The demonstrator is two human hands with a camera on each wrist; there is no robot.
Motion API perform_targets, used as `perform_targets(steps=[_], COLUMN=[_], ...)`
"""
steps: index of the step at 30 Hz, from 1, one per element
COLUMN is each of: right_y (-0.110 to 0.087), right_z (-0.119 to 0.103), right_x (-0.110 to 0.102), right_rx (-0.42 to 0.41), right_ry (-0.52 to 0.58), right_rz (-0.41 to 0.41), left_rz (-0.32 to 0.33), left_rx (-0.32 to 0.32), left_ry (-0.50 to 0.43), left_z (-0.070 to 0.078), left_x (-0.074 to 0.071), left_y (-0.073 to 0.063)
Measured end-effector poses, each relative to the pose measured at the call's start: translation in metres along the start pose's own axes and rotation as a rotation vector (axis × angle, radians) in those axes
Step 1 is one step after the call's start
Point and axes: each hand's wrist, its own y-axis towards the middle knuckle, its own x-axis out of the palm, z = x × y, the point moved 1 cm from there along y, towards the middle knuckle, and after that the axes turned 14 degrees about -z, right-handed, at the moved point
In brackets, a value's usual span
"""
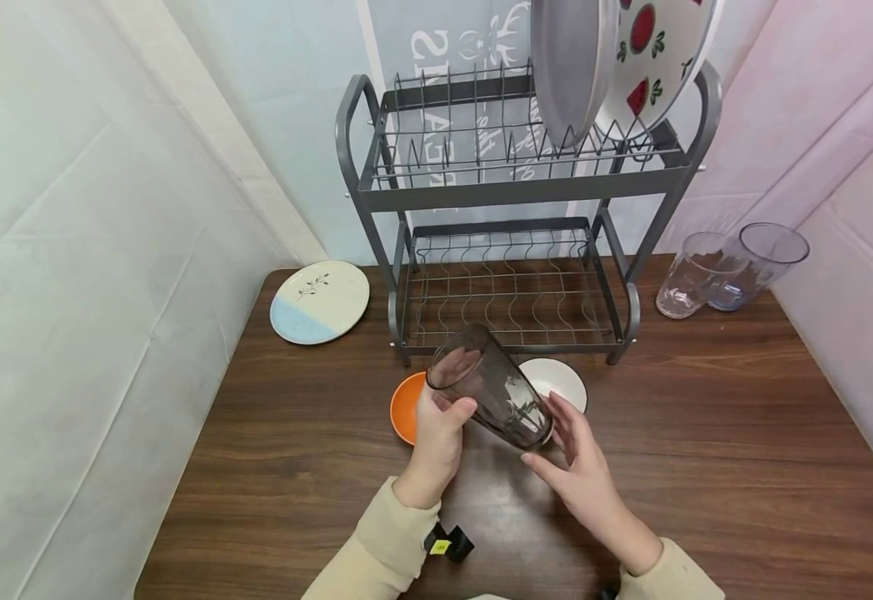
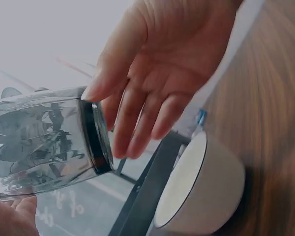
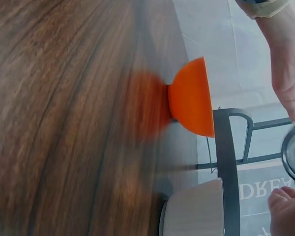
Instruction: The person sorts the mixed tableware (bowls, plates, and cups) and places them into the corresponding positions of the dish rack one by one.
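A smoky dark drinking glass (image 1: 494,387) is held tilted above the table, its mouth up to the left and its base down to the right. My left hand (image 1: 436,442) grips it near the rim, thumb across the near side. At the base, my right hand (image 1: 579,458) has its thumb and fingers spread around the bottom edge. The left wrist view shows the right hand's thumb (image 2: 101,81) right at the thick base. Below the glass stand an orange bowl (image 3: 191,98) and a white bowl (image 2: 206,191), both partly hidden in the head view.
A grey two-tier dish rack (image 1: 511,196) stands at the back, with a grey plate (image 1: 567,75) and a watermelon-patterned plate (image 1: 650,75) upright on top. Two clear glasses (image 1: 680,287) stand to its right. A white-and-blue plate (image 1: 320,302) lies at the left.
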Motion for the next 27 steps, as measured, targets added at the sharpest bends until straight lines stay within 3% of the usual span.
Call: perform_targets(steps=[5, 11, 20, 27], right_y=[0.0, 0.002, 0.009, 0.014], right_z=[-0.003, -0.009, -0.017, -0.021], right_x=[0.002, 0.005, 0.008, 0.008], right_rx=[-0.098, -0.185, -0.22, -0.267], right_ry=[0.107, 0.181, 0.249, 0.262], right_rz=[0.011, 0.014, 0.109, 0.186], left_rz=[0.073, 0.101, 0.261, 0.293], left_rx=[-0.006, -0.009, -0.088, -0.119], left_ry=[-0.277, -0.473, -0.672, -0.758], left_z=[-0.008, -0.015, -0.019, -0.022], left_x=[0.003, 0.006, 0.013, 0.015], left_y=[-0.002, -0.002, 0.0, 0.001])
